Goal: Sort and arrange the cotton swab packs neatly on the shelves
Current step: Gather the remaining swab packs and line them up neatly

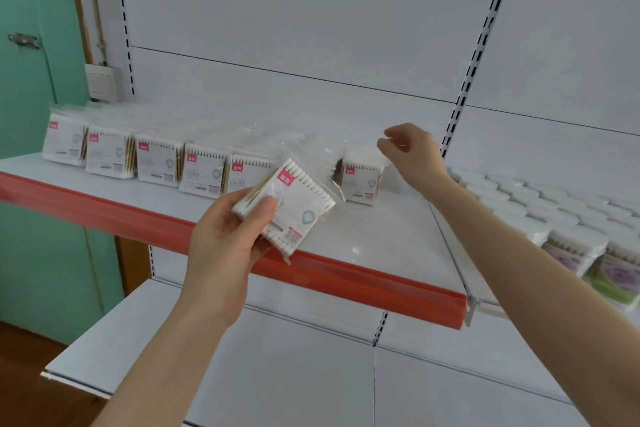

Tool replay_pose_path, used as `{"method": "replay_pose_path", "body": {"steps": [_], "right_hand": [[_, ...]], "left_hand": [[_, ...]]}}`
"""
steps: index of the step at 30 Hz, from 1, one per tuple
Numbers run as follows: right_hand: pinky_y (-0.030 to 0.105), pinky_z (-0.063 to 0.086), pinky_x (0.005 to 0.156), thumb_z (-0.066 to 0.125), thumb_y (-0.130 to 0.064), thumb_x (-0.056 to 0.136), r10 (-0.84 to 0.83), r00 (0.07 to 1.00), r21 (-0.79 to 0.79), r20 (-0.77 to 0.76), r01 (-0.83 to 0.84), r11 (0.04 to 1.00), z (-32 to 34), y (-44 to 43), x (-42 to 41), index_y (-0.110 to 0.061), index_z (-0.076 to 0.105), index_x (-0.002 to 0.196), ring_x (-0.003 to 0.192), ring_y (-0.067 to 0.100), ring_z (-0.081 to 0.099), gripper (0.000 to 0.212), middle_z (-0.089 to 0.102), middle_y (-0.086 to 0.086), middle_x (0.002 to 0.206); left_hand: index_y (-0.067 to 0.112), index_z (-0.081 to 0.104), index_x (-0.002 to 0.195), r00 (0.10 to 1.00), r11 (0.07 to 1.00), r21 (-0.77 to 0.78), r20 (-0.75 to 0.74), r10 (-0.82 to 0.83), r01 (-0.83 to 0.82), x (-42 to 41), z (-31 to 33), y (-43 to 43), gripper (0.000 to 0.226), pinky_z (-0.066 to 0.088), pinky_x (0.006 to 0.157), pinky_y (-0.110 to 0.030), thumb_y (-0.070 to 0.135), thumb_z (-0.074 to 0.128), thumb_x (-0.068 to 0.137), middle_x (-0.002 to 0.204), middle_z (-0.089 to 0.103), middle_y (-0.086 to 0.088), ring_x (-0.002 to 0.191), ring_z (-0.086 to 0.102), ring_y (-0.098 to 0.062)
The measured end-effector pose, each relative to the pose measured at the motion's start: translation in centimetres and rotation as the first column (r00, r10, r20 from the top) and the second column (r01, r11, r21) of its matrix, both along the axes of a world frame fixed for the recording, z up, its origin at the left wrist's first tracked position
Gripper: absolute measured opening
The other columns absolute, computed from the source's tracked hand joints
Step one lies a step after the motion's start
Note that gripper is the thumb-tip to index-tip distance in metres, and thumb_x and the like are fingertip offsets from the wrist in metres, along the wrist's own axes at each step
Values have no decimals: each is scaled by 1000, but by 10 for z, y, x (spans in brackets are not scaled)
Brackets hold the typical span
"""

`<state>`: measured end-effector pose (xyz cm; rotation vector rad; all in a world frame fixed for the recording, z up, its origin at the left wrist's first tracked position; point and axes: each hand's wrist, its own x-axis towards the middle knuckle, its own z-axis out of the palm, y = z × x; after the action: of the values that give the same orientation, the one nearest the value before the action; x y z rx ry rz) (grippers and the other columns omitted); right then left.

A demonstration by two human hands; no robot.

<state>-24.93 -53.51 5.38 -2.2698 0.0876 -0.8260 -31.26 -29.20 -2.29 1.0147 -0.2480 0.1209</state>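
Note:
My left hand (227,236) grips a flat cotton swab pack (294,208) with a pink label, tilted, in front of the white shelf (381,236) with the red front strip. Several matching packs (159,163) stand upright in a row along the back of that shelf. One more pack (360,180) stands at the right end of the row. My right hand (408,152) hovers just above and to the right of that pack, fingers loosely curled, possibly touching its clear plastic top; I cannot tell for sure.
Round tubs of cotton swabs (571,236) fill the neighbouring shelf on the right. A lower white shelf (277,374) juts out below. A green door (34,114) and a wall switch box (102,81) are on the left. The slotted upright (464,97) divides the bays.

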Motion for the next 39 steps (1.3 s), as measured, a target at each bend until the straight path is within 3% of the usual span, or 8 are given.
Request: {"method": "replay_pose_path", "body": {"steps": [5, 10, 12, 16, 21, 29, 34, 39], "right_hand": [[30, 54, 79, 58, -25, 89, 419, 899, 121, -125, -405, 906, 22, 35, -70, -18, 62, 100, 86, 12, 66, 13, 69, 3, 95], [24, 54, 67, 67, -15, 82, 450, 841, 198, -300, -406, 892, 11, 41, -97, -13, 57, 102, 72, 11, 65, 23, 70, 6, 84], [19, 51, 60, 68, -12, 82, 424, 869, 234, -256, -370, 899, 6, 35, -98, -11, 58, 97, 66, 10, 65, 18, 70, 4, 77], [17, 49, 58, 66, -11, 84, 150, 983, 139, -101, -136, 981, 6, -1, -79, -9, 63, 98, 62, 10, 57, 14, 61, 3, 72], [41, 50, 87, 66, -16, 83, -82, 984, -89, -157, 69, 994, -10, -33, -33, -13, 66, 102, 87, 23, 57, 19, 57, -1, 84], [19, 38, 55, 61, -11, 87, -34, 980, -107, -196, 13, 994, -21, -9, 20, -3, 61, 111, 87, 20, 50, 25, 53, 8, 98], [21, 35, 79, 60, -12, 88, -62, 979, -153, -192, 32, 988, -30, -9, 33, -5, 61, 114, 112, 23, 51, 27, 57, 13, 120], [22, 34, 75, 62, -15, 87, -99, 978, -129, -185, 76, 989, -34, -8, 37, -4, 56, 115, 109, 27, 50, 31, 49, 17, 125]], "left_hand": [[17, 63, 91, 997, 994, 110, 82, -9, 0, 0, 7, -17, 20, 57, 62, -24, 12, 69, 73, 83, 71, 2, 77, 70, -10], [18, 59, 89, 996, 998, 68, 85, 7, -13, -1, 7, -36, 13, 57, 66, -25, 12, 66, 81, 85, 69, 1, 79, 69, -12], [21, 57, 89, 981, 970, 212, 175, 82, -119, 0, 1, -43, 13, 54, 71, -21, 16, 67, 82, 86, 67, 3, 80, 67, -11], [11, 58, 118, 793, 664, 579, 608, 36, -473, 5, -24, -50, 36, 43, 83, -14, 32, 62, 89, 104, 65, 5, 98, 61, -9], [12, 70, 82, 621, 326, 642, 763, -181, -694, 19, -50, -51, 39, 44, 84, -30, 40, 44, 87, 79, 69, 1, 78, 66, -19], [16, 74, 86, 637, 298, 659, 749, -181, -690, 23, -53, -51, 38, 44, 85, -32, 42, 46, 86, 90, 72, 2, 90, 68, -17], [16, 74, 85, 634, 298, 651, 755, -165, -698, 21, -54, -51, 37, 42, 85, -31, 43, 47, 86, 89, 72, 3, 91, 68, -17], [16, 74, 85, 611, 298, 627, 776, -158, -720, 22, -55, -53, 37, 42, 84, -29, 42, 48, 85, 87, 72, 3, 88, 68, -16]]}}
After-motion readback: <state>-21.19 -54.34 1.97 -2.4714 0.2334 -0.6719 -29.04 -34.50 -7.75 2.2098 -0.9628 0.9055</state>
